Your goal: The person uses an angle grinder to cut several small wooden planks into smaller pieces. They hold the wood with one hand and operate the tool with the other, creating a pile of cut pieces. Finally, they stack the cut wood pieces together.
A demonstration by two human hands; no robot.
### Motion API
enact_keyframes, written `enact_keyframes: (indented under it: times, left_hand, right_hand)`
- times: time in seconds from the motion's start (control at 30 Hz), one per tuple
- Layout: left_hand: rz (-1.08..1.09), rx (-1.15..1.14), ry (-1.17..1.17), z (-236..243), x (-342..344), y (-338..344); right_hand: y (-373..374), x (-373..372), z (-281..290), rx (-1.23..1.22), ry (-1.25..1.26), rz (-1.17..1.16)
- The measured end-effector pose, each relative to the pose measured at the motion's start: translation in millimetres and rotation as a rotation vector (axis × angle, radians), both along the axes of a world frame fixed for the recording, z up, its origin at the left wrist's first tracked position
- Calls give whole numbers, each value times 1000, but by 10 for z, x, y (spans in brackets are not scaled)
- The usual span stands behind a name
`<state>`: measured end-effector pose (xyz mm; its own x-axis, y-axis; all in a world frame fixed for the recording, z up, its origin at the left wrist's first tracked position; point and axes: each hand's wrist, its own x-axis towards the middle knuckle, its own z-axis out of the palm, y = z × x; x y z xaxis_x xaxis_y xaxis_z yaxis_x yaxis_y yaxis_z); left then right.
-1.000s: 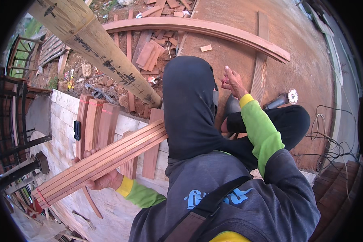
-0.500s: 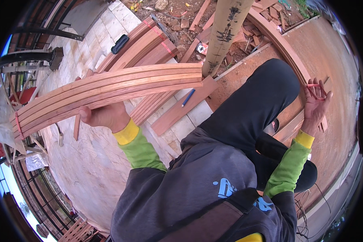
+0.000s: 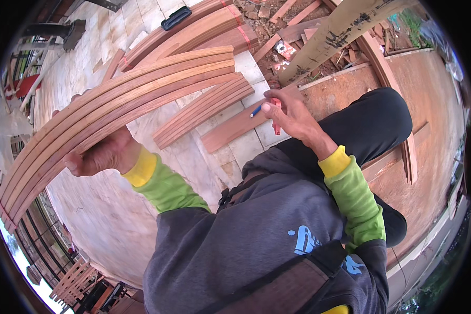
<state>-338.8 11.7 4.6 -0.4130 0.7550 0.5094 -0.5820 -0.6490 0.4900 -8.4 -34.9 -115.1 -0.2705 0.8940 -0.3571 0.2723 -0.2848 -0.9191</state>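
Observation:
My left hand (image 3: 102,152) is wrapped around a bundle of curved wooden strips (image 3: 141,86) from below, thumb on the near side and fingertips showing over the far edge. The strips lie flush in layers, held up off the floor. A thin red band (image 3: 4,212) circles the bundle's far-left end; its right end has none. My right hand (image 3: 298,118) is curled, with a red rubber band (image 3: 276,123) looped at its fingers. Beside those fingers a blue pencil (image 3: 255,111) lies on a flat board (image 3: 230,128), partly overlapped by the hand.
More curved strips (image 3: 204,107) lie on the pale tiles under the bundle. Banded stacks of curved wood (image 3: 193,34) sit behind, with a black case (image 3: 176,18) on top. A thick tan pole (image 3: 335,44) rises ahead; wood offcuts and rubble surround it. My bent knee (image 3: 387,112) is at right.
My right hand has come from the far right, where it held the red band spread on its fingers, to above the flat board. The bundle in my left hand has shifted left and tilted more steeply.

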Motion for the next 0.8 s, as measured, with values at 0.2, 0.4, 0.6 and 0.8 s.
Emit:
enact_keyframes:
  times: [0.2, 0.4, 0.6, 0.8]
  left_hand:
    - [72, -7, -23, -154, -230, -114]
    - [39, -35, -22, -210, -317, -132]
    - [3, -22, -38, -293, -295, -95]
    - [22, -115, -41, -315, -142, -87]
  right_hand:
    - [-118, -603, -444, -24, -159, 241]
    - [-282, -752, -616, 89, -199, 347]
    - [-459, -1152, -245, 221, -56, 505]
    - [-296, -672, -372, 162, -217, 337]
